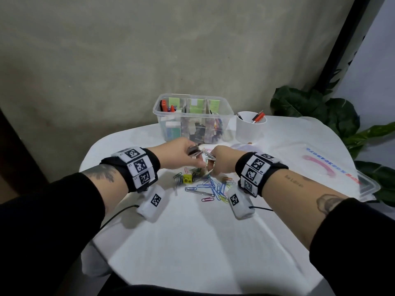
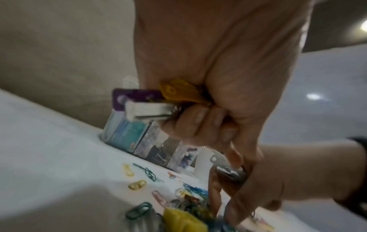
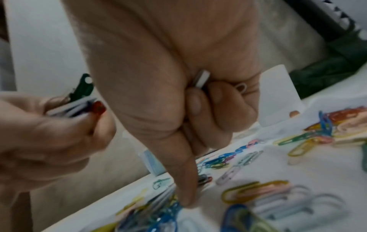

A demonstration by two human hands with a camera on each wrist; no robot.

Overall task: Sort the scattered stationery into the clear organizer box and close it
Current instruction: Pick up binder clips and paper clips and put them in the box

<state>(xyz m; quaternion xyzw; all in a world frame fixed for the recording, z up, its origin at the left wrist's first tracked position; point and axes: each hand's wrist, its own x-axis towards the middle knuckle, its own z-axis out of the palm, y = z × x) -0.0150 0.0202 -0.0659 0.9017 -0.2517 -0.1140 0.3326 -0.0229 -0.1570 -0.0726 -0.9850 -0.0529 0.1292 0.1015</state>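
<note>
A: The fingers (image 2: 195, 119) of the left hand (image 1: 177, 153) are curled tight round a bundle of clips (image 2: 151, 102), purple, yellow and white, held just above the middle of the head view. The right hand (image 1: 220, 160) has its fingers folded on a few clips (image 3: 202, 79) of its own, with one finger stretched down into the pile.

B: And that pile?

A: The paper clips (image 1: 210, 188) lie loose on the desk (image 1: 192, 242), just below both hands in the centre of the frame, with a small yellow block (image 1: 187, 178) at their left edge. The clear organizer box (image 1: 193, 118) stands above them in the picture, open, its compartments already partly filled. Its lid (image 1: 333, 165) lies flat at the right of the frame, and a white cup (image 1: 250, 127) with pens sits just right of the box.

B: What might go wrong?

A: I'd say both fists look full. Reaching for another clip could loosen the grip and spill some. The wire clips also look tangled, so one may drag others up and drop them short of the box.

B: Which way do they point?

A: No single way. The loose clips lie flat with long axes fanned in all directions. The left hand's bundle sticks out toward the left in the left wrist view, roughly level.
</note>
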